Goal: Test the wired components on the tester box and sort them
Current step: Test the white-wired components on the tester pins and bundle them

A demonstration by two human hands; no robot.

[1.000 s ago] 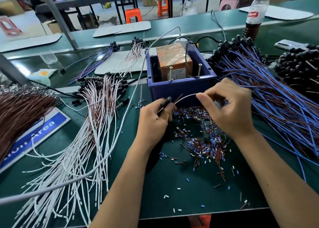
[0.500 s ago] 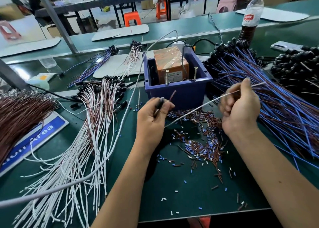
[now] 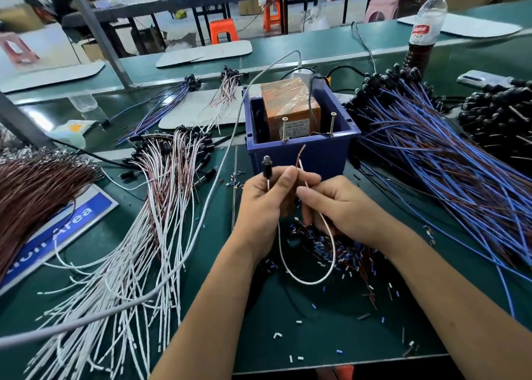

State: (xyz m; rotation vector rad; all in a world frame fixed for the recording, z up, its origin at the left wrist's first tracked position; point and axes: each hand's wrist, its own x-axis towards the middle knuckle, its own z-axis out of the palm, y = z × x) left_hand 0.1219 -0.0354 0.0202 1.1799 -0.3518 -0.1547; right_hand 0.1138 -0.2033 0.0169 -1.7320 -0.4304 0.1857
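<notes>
Wired component (image 3: 305,264) looped, blk head up, before blue tester box (image 3: 302,155)

Two bare forearms in shot, no sleeves.
Left hand (image 3: 263,204) & right hand (image 3: 342,207): no gloves, no rings, no watch or wristband; nails short, unpainted, plain.

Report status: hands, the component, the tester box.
Left hand pinching component and wire ends; right hand gripping its wire loop. Not touching tester box screws. Nothing in the way.
</notes>
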